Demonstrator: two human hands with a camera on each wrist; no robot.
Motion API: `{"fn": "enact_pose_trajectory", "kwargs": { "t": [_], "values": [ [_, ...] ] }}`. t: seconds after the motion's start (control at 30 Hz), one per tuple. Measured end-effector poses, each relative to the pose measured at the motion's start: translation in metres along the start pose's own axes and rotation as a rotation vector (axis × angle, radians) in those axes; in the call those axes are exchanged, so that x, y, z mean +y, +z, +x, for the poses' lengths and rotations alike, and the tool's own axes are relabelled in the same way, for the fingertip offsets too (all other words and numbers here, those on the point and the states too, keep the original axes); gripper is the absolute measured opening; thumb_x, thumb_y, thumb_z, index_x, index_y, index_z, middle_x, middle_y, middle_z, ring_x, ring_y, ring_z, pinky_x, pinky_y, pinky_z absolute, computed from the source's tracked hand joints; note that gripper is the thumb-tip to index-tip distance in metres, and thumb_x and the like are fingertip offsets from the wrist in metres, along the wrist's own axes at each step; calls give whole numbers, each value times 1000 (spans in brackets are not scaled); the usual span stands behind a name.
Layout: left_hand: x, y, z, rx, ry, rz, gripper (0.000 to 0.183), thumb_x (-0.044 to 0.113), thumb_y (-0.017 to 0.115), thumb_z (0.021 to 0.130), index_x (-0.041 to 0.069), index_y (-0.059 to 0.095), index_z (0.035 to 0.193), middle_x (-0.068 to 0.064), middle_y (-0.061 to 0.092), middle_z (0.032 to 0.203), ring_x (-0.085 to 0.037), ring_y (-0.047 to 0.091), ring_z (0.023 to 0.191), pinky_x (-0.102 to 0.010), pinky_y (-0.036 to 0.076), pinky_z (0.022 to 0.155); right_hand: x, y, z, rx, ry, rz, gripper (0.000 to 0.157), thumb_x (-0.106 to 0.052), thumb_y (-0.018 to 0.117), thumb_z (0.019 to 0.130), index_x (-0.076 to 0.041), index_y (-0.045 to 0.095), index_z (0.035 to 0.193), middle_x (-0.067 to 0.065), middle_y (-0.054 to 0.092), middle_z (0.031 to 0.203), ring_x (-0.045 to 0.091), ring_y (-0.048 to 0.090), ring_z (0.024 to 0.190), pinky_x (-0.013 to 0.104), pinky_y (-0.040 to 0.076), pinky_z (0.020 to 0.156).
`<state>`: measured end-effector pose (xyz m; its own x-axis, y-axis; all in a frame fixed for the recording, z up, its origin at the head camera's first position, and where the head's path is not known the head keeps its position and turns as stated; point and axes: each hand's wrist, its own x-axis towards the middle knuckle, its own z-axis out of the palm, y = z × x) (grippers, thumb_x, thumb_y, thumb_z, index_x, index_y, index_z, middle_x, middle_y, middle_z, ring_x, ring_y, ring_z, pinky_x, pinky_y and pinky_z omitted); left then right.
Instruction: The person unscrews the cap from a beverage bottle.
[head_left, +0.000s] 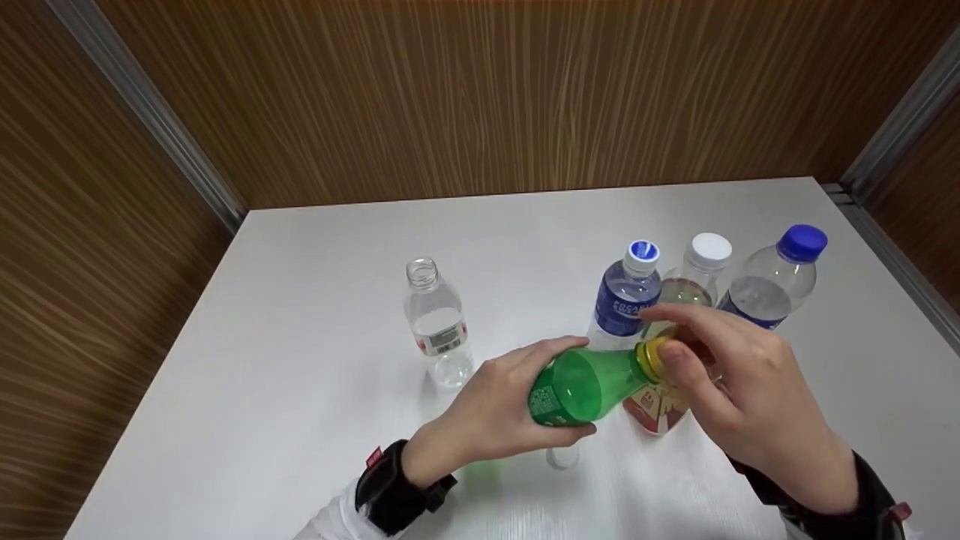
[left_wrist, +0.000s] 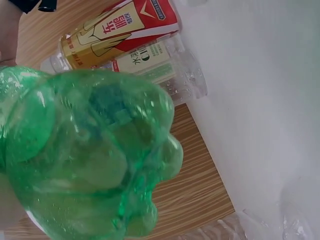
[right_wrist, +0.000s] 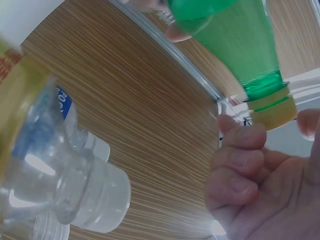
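My left hand (head_left: 517, 401) grips a green plastic bottle (head_left: 589, 382) around its body, tilted with the neck to the right. Its yellow cap (right_wrist: 274, 109) is on the neck. My right hand (head_left: 757, 397) is at that cap, index finger extended past it in the head view. From the right wrist, the thumb appears slightly apart from the cap, and the other fingers are bent below it. Behind the green bottle stands a bottle with a red and yellow label (left_wrist: 125, 32), its top hidden by my right hand in the head view.
A clear, capless bottle (head_left: 441, 330) stands to the left. At the right are a blue-labelled bottle (head_left: 626, 300), a white-capped bottle (head_left: 709, 253) and a larger blue-capped bottle (head_left: 801, 246). A small whitish round thing (head_left: 562, 456) lies on the white table (head_left: 300, 337). Wood-grain panels (head_left: 525, 97) surround it.
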<state>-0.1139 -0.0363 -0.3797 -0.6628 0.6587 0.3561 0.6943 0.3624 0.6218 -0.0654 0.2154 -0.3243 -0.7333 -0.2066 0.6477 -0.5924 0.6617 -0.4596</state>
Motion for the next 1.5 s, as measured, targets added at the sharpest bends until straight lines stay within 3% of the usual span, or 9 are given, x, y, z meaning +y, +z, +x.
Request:
{"fn": "enact_pose_trajectory", "kwargs": {
  "t": [0.2,0.53,1.13,1.5],
  "values": [
    [-2,4,0,74,40,136,82,40,90,81,13,52,149,-4,75,123,-15,73,105,-24,62,89,-8,-1,2,-44,106,-13,21,-4,71,95,-10,76,114,-9,70,81,-2,56,67,7,49,60],
    [-4,5,0,89,45,142,81,38,90,80,13,54,148,-4,75,122,-16,73,104,-27,63,88,-9,0,2,-35,56,-39,20,2,80,87,-9,76,103,-8,70,81,-2,53,65,7,47,58],
    [-3,-2,0,-15,-9,-48,83,35,89,82,14,50,152,-7,69,141,-17,72,118,-27,60,101,1,-4,0,-78,-74,6,40,4,85,79,-12,77,115,-9,68,90,-2,54,72,7,47,60],
    [-3,-3,0,-37,-14,-82,83,33,90,82,14,49,152,-7,70,140,-18,71,122,-27,58,104,1,-7,-1,-121,-70,-7,44,-1,85,81,-14,76,122,-8,71,97,-1,56,77,5,50,65]
  ]
}}
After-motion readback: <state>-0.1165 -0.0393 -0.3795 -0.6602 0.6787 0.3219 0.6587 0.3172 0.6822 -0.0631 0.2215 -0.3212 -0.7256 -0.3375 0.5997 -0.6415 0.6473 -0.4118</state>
